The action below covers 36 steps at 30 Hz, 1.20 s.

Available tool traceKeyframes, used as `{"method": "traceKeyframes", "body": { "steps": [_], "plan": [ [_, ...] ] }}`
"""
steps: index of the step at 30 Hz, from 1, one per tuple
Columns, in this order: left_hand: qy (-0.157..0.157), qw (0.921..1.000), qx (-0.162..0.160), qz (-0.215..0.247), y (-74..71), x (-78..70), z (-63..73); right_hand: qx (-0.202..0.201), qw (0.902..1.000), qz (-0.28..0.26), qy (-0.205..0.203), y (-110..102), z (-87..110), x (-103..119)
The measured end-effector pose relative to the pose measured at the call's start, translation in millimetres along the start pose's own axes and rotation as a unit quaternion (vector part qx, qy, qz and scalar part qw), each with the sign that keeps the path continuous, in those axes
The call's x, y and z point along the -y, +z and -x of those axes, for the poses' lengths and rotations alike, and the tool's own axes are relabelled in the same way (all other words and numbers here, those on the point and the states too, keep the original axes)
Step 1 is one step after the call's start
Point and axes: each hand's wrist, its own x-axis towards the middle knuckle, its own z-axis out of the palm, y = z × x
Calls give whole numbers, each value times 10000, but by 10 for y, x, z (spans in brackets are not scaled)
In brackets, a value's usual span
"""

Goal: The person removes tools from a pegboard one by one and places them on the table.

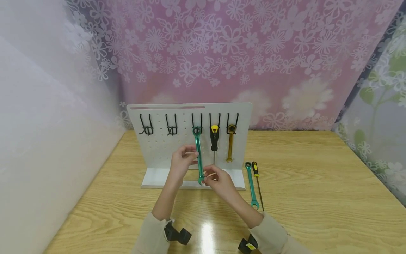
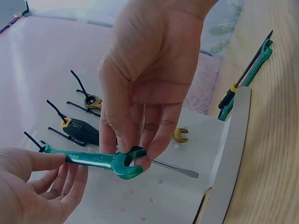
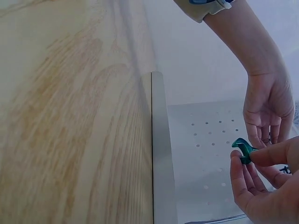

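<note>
A green combination wrench [image 1: 199, 155] hangs upright in front of the white pegboard [image 1: 177, 151], its ring end at the middle black hook [image 1: 197, 120]. Near the shank's middle, my left hand [image 1: 183, 160] pinches it between thumb and fingers. The fingers of my right hand [image 1: 219, 178] pinch the lower, open-jaw end [image 2: 126, 170], as the left wrist view shows closely. Whether the ring is fully over the hook is hard to tell. Just right of it hangs a black-and-yellow screwdriver [image 1: 214, 137], then a gold wrench [image 1: 231, 144].
Two black double hooks [image 1: 146, 125] on the board's left side bear nothing. On the wooden table [image 1: 304, 183], right of the board's base, lie another green wrench [image 1: 251, 185] and a thin screwdriver [image 1: 258, 185]. A white wall [image 1: 63, 106] stands at the left.
</note>
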Motion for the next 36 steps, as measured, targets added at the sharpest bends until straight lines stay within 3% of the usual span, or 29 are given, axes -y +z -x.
{"method": "traceKeyframes", "body": {
  "steps": [7,14,26,36],
  "plan": [
    [-51,10000,-38,33,38,-40,41,135,9999,3,-47,-76,41,22],
    [28,10000,10,47,69,-68,97,328,9990,108,-285,-153,91,37],
    [229,9994,158,187,121,-115,193,479,9980,200,-351,-278,189,96],
    [326,9985,358,268,286,-185,263,494,9974,-10,-525,-461,276,75]
  ]
}}
